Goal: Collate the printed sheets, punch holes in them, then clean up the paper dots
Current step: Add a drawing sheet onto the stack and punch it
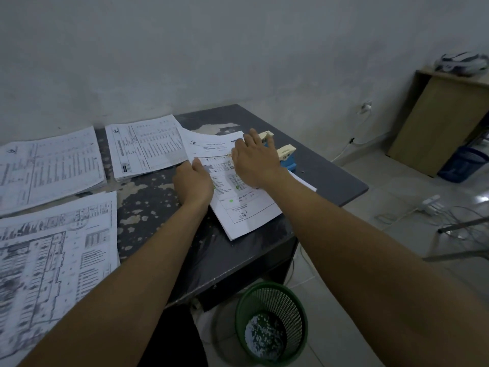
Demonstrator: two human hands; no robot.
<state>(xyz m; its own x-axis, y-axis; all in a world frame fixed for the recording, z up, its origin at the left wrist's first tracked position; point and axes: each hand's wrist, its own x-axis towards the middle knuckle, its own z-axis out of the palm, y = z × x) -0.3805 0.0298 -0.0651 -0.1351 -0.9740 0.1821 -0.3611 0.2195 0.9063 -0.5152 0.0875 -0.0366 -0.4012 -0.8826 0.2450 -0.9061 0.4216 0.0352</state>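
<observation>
A collated set of printed sheets (246, 213) lies slanted on the worn dark table (330, 181), its right edge pushed against a blue hole punch (287, 158) with two cream levers. My left hand (194, 181) grips the set's left edge with the thumb on top. My right hand (254, 160) lies flat on the upper part of the sheets, fingers stretched toward the punch. Three other stacks of printed sheets sit to the left: one at the back middle (144, 149), one at the far left (50, 168), one at the front left (55, 266).
A green mesh waste basket (272, 319) with white paper dots in it stands on the floor below the table's front edge. A wooden cabinet (444, 123), a blue bin (461, 165) and cables with a power strip (434, 205) are at the right.
</observation>
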